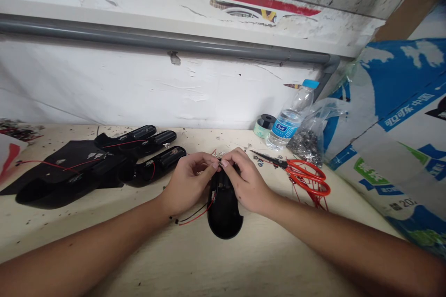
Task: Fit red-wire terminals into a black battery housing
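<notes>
At the middle of a pale wooden workbench [223, 264], a person's left hand [190, 183] and right hand [245, 181] meet over a black plastic shell [223, 213], shaped like a computer mouse casing. The shell lies directly below and just toward the person from the fingertips [218, 163], its long axis running away from the body, with its rounded end nearest the person. Neither hand is clearly closer; they flank it, left on one side and right on the other. Thumbs and forefingers of both hands are drawn together at the shell's far end, pinching something too small to make out. Their grip hides that end, so whether they are clamped on a wire or a tiny metal part cannot be told. Thin red and black wires [195, 216] trail from the shell toward the lower left, under the left wrist. Nearby lie red-handled scissors [306, 178] to the right and similar black shells [153, 169] to the left.
</notes>
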A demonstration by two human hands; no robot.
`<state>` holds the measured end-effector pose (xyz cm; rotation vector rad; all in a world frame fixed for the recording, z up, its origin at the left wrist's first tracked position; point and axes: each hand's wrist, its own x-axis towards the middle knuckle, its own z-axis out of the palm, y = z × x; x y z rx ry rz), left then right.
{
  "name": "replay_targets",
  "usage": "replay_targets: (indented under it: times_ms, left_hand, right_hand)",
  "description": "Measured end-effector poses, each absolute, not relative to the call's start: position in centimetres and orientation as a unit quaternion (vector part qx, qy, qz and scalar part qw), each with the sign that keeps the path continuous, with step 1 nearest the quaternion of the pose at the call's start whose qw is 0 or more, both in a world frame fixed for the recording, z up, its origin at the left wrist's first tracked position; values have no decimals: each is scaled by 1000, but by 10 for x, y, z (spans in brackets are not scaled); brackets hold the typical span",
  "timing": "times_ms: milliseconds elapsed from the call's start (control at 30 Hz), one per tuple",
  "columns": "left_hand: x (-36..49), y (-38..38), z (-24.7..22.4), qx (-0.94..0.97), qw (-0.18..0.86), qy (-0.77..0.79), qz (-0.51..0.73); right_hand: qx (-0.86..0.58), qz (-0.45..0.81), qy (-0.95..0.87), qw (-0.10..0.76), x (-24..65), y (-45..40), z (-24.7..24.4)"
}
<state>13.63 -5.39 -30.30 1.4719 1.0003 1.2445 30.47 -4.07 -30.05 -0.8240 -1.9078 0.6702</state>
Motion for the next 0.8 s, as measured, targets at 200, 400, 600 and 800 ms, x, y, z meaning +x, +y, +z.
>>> replay_targets:
  times_ms: [200, 400, 600, 800]
  left_hand:
    - [137, -55, -302, 594, 468, 417, 504]
    - [137, -55, -301, 590, 477, 422, 497]
    - [138, -55, -303, 594, 470, 417, 502]
    - [138, -54, -305, 592, 468, 422, 502]
  right_hand:
    - [-343, 270, -774, 458, 305, -39, -301]
    - [-340, 268, -775, 461, 305, -40, -302]
    - [-340, 271, -774, 460, 305, -39, -301]
    - [-340, 271, -773, 462, 305, -39, -301]
